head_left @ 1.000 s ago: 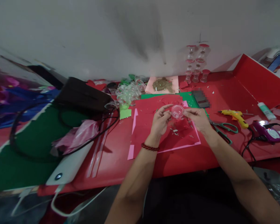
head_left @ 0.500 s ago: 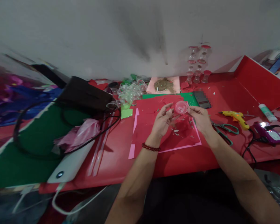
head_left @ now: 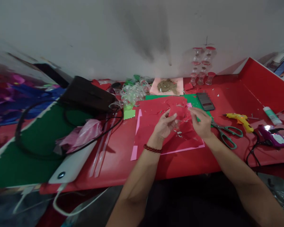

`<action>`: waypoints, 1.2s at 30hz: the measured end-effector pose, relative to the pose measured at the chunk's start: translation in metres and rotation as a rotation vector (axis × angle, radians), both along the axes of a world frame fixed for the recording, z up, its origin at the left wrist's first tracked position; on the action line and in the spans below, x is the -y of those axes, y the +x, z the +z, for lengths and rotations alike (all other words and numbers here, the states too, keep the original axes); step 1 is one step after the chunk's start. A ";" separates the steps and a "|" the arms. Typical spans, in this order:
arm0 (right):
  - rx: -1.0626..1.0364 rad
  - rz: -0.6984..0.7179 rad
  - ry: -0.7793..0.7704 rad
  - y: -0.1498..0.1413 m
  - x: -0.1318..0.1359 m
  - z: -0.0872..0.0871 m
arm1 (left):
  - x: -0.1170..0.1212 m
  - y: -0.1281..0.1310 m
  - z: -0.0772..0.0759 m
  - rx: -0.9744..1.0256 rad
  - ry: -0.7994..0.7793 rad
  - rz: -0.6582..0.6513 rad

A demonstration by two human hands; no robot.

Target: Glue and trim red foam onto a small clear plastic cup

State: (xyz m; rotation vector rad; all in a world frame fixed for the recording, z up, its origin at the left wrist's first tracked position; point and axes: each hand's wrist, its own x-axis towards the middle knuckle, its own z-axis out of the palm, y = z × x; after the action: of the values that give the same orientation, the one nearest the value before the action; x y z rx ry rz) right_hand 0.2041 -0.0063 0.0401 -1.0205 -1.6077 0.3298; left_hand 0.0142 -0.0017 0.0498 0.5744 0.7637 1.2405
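Above the red sheets, my left hand, with a beaded bracelet at its wrist, is closed around a small clear plastic cup that is partly hidden by the fingers. A piece of red paper shows at the cup's upper side; I cannot tell whether it is fixed there. To the right and apart from the cup, my right hand has its thumb and fingertips pinched together. Whatever lies in that pinch is too small to make out. Below both hands, red paper carries torn scraps.
Scissors, a yellow glue gun and a glue bottle lie to the right. A phone rests behind my right hand. Clear cups are heaped at the back, beside a brown pile on pink paper. Stacked cups stand against the wall.
The clear cup has turned from showing its round opening to showing red paper. My right hand has let go of its rim and moved slightly right and down.
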 end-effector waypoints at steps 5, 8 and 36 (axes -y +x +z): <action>-0.309 0.161 -0.462 -0.009 0.001 0.008 | 0.000 0.003 0.000 -0.058 0.051 -0.046; -0.332 0.240 -0.532 -0.012 0.001 0.010 | 0.003 0.009 -0.001 -0.085 0.100 -0.095; -0.234 0.152 -0.485 -0.012 0.000 0.007 | 0.008 0.030 -0.003 -0.196 0.115 0.068</action>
State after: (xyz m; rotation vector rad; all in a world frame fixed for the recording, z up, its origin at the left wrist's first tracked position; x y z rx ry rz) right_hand 0.1924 -0.0065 0.0475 -1.1698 -1.4230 0.9422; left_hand 0.0439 -0.0096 0.0468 0.7774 0.8853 1.3098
